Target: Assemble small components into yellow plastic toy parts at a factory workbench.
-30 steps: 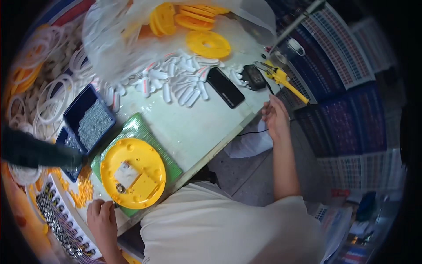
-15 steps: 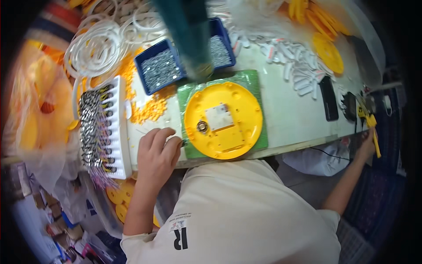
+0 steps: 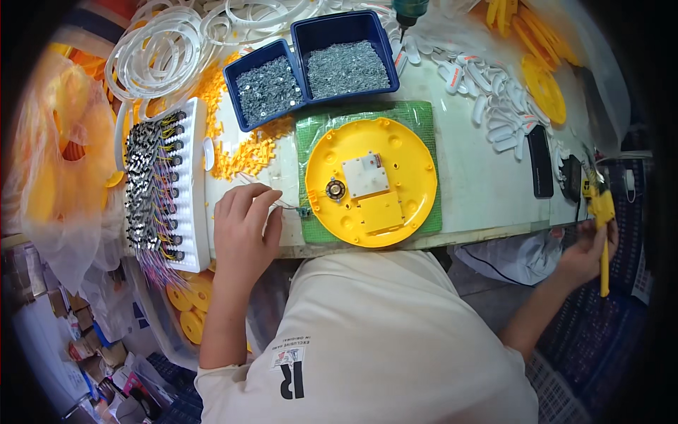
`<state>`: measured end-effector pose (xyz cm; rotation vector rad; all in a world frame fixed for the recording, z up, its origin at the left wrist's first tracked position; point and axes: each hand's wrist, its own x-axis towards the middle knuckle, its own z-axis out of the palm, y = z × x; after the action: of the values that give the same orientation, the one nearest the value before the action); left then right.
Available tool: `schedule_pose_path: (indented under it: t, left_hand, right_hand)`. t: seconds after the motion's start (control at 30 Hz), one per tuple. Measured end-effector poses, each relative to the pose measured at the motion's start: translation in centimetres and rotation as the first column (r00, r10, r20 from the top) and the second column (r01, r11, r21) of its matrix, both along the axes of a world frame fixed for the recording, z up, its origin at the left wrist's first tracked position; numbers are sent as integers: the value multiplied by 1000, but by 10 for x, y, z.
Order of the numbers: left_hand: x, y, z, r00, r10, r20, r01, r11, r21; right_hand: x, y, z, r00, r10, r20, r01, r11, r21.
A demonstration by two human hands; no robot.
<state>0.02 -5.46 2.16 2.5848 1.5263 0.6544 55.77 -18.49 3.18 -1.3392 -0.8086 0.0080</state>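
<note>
Thin wires (image 3: 288,206) are pinched in the narrowed fingers of the left hand (image 3: 244,222), and a small green board (image 3: 304,211) is carried at their far end, by the left edge of the green mat (image 3: 425,116). On that mat, near the front edge of the bench (image 3: 470,201), a round yellow base (image 3: 417,166) is laid. On it are seen a white box (image 3: 365,175), a yellow rectangular cover (image 3: 381,213) and a small round black-and-metal part (image 3: 335,189).

At the far right, a yellow-handled tool (image 3: 602,205) is gripped in the closed right hand (image 3: 586,251); its upper end is blurred, so its exact kind cannot be told. A dark phone (image 3: 541,161) is placed nearby, beside scattered white pieces (image 3: 503,127).

Behind the mat, two blue bins (image 3: 337,32) are filled with small metal parts (image 3: 347,69). To the left, loose yellow bits (image 3: 248,157) are spread beside a white rack (image 3: 191,233), along which wired parts (image 3: 147,191) are lined up.
</note>
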Motion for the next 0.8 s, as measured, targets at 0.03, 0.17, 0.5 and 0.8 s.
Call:
schedule_pose_path:
  t: [0.03,0.17,0.5,0.8]
  left_hand:
    - [0,0,0,1000,-22,-9,22,999,-24]
    - [3,-2,-5,997,-75,14,76,992,-102]
    - [15,-4,-10,995,-72,63,77,994,-82]
    - [13,-15,-21,994,1,106,1,1000,-19]
  right_hand:
    - [-18,13,-8,997,57,-60,-57,998,3]
    - [-80,53,-21,936,294,-195,-290,956,46]
    - [-148,76,-30,880,445,-168,-461,884,-76]
    - [-153,78,-31,879,461,-124,-472,877,-86]
